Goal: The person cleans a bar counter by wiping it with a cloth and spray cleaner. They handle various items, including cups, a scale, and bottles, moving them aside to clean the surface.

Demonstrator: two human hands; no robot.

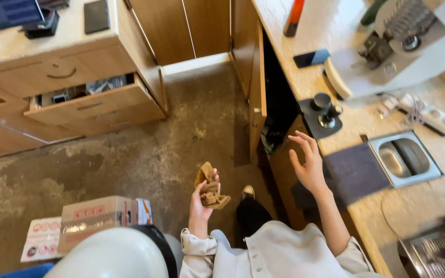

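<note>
My left hand (202,198) holds a crumpled brown cloth (210,186) over the concrete floor, at about waist height. Fingers spread and palm facing left, my right hand (307,162) is raised and holds nothing. It hovers beside the edge of the light stone counter (346,123), near a dark cloth mat (354,172) that hangs over the counter edge. A black tamper (323,104) on a black mat stands just beyond that hand. My foot in a dark shoe (247,193) shows below.
An open cabinet door (257,87) stands under the counter ahead. A metal knock box (405,158) is set into the counter, with a phone (311,57) and a grinder (387,46) further back. At left, a wooden unit has an open drawer (88,98). Cardboard boxes (96,219) lie on the floor.
</note>
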